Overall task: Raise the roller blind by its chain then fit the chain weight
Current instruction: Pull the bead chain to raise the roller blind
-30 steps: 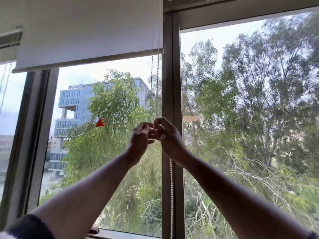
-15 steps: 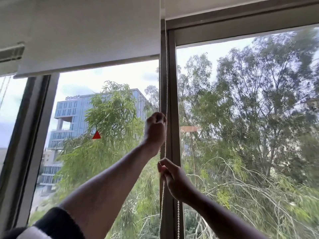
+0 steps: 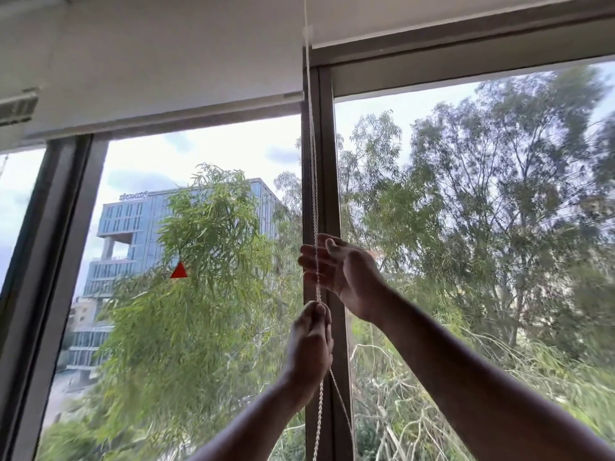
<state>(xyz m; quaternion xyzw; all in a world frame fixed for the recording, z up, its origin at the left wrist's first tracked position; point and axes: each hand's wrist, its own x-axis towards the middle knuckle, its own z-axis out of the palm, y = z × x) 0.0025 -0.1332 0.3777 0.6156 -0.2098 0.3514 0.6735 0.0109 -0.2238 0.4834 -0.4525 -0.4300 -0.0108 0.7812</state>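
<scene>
The white roller blind [image 3: 159, 61] covers the top of the left pane, and its bottom bar [image 3: 173, 119] is high on the glass. The beaded chain [image 3: 314, 194] hangs along the dark centre mullion. My left hand [image 3: 311, 341] grips the chain in a fist, and two strands drop below it. Just above, my right hand [image 3: 342, 271] is held with relaxed fingers spread at the chain, which crosses them; it holds nothing. No chain weight is in view.
The dark centre mullion [image 3: 327, 161] splits the window into two panes, with another frame post [image 3: 50, 261] at the left. A red triangle sticker [image 3: 179, 271] is on the left pane. Trees and a glass building lie outside. A vent [image 3: 16, 108] is at the upper left.
My left hand has come down with the chain in its grip. My right hand has let go and moved up above the left. The blind's bottom bar appears higher in the window.
</scene>
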